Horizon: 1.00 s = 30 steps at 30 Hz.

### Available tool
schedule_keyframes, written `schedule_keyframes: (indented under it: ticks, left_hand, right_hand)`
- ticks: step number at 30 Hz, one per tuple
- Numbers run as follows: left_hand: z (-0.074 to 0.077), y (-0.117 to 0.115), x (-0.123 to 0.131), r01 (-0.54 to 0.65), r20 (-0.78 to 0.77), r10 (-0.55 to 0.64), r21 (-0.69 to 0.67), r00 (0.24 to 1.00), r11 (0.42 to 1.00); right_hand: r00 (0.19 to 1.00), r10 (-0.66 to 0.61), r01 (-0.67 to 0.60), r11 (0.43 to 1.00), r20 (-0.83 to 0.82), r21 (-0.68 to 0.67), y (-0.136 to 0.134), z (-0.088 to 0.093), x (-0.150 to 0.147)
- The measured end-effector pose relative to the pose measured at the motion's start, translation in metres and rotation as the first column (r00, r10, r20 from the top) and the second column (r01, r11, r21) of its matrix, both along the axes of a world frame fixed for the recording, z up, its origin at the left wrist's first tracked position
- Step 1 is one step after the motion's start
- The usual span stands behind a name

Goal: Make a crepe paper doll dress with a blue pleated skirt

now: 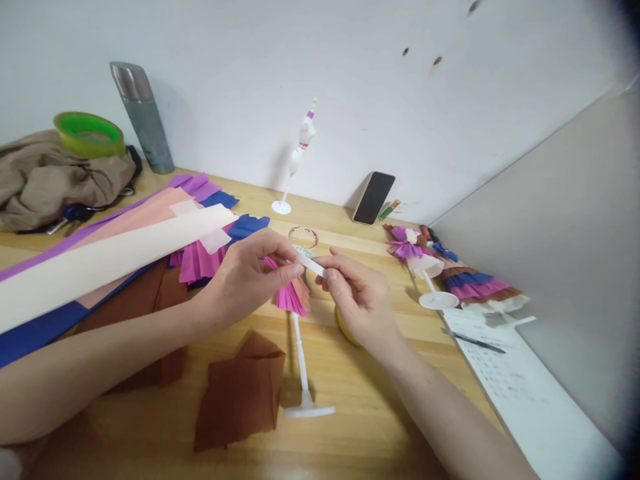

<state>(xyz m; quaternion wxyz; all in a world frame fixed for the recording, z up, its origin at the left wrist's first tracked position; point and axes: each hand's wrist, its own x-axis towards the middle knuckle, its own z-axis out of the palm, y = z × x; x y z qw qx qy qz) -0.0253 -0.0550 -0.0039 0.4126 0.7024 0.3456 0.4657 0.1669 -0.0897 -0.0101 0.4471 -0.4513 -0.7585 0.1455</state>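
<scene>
And here the left hand (263,270) pinches one end of a narrow, flat white strip (311,261), thumb against fingers, while the right hand (361,300) clamps the other end the same way. The strip sits out between the two, just above a pleated magenta-and-peach crepe-paper skirt (293,293) on a slim white stand with a flat base (301,363); whether strip and skirt touch, I can't tell. The danger now? Pull those hands apart too hard and the strip could tear or slip a pinch. Let a wrist dip and it may crush the pleats or tip that thin stand. And watch the left forearm, close to the creased brown crepe-paper sheets (170,300): a careless sweep might drag them out of place!
</scene>
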Motion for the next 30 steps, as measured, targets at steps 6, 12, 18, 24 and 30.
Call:
schedule_keyframes:
  ticks: [6, 12, 18, 24, 30]
  left_hand:
    - [0.005, 0.001, 0.002, 0.01, 0.059, 0.0, -0.181, 0.998, 0.983]
    - [0.003, 0.003, 0.001, -0.007, 0.044, 0.011, -0.093, 0.999, 0.996]
    - [0.012, 0.004, -0.001, 0.146, 0.093, -0.129, -0.204, 0.987, 0.968]
    - [0.025, -0.002, -0.002, 0.119, 0.127, -0.09, -0.24, 0.988, 0.964]
    - [0.035, -0.001, -0.009, 0.001, 0.172, 0.039, -0.224, 0.984, 0.975]
  right_hand:
    - [0.998, 0.025, -0.027, 0.999, 0.059, 0.034, -0.005, -0.001, 0.0]
    - [0.998, 0.023, -0.025, 0.999, 0.057, 0.041, -0.002, -0.001, 0.0]
    - [0.99, 0.055, -0.066, 0.995, -0.133, -0.08, -0.004, 0.003, 0.001]
    - [0.954, 0.102, -0.14, 0.983, -0.281, -0.119, 0.0, -0.001, 0.002]
    - [0.839, 0.181, -0.12, 0.981, -0.513, 0.15, 0.0, 0.011, 0.002]
